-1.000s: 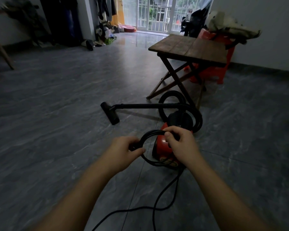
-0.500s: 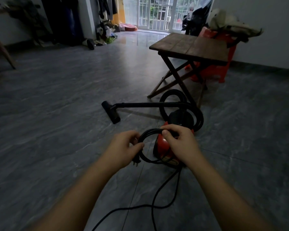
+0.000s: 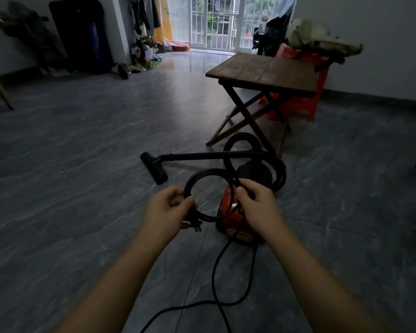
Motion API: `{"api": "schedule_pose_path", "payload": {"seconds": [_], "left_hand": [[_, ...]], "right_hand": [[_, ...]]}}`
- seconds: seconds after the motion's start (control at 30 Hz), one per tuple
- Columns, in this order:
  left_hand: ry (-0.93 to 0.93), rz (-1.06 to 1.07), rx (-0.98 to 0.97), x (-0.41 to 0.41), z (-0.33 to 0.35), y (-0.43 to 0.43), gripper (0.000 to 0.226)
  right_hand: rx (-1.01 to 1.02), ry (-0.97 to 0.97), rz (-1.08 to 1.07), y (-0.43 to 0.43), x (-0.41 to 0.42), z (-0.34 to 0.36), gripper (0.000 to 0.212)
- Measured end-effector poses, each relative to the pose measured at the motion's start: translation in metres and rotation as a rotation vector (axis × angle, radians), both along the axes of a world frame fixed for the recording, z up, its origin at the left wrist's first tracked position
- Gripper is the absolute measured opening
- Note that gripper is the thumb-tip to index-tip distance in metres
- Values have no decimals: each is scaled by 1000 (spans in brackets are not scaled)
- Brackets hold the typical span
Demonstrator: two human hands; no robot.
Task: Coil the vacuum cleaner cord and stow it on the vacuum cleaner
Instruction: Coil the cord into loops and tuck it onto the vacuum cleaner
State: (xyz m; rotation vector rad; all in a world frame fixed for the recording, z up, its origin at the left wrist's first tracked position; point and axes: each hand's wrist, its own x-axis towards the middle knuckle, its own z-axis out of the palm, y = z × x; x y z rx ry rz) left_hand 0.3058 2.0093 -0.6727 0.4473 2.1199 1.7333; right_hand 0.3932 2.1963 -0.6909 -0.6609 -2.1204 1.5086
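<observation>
A red and black vacuum cleaner (image 3: 233,222) sits on the grey tiled floor ahead of me, partly behind my right hand. Its black cord (image 3: 209,174) forms a small coil held in the air in front of it. My left hand (image 3: 168,212) pinches the coil's left side, and the plug (image 3: 195,225) hangs just below that hand. My right hand (image 3: 257,207) grips the coil's right side. The loose remainder of the cord (image 3: 216,284) trails down across the floor toward me.
The vacuum's black hose (image 3: 276,164) loops behind the body, and its wand with floor nozzle (image 3: 154,167) lies to the left. A folding wooden table (image 3: 264,70) stands close behind, with a red plastic stool (image 3: 310,102) beyond it. Clothes and clutter line the far wall.
The coil has been lifted higher and turned more open toward me. The plug has come out below my left hand. Both hands have kept their grip on the coil.
</observation>
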Motion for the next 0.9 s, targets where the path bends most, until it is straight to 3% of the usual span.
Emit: {"api": "schedule_pose_path", "payload": {"seconds": [0.23,0.37,0.5,0.73,0.9], "left_hand": [[-38,-68,-25,3,-6,2,9],[55,-97,-111,3,-8,3,8],[159,-149,-194,3,-11,3,23],[273,-161,-285,-3,-13,0,19],[241,-178,-291,-2,-11,-1,10]], "right_hand": [[58,-53,12,4,4,0,33],[106,-50,-2,4,7,2,30],[133,-38,-21,6,10,5,23],[264,-112,20,1,10,5,21],[269,-100,40,0,10,5,21]]}}
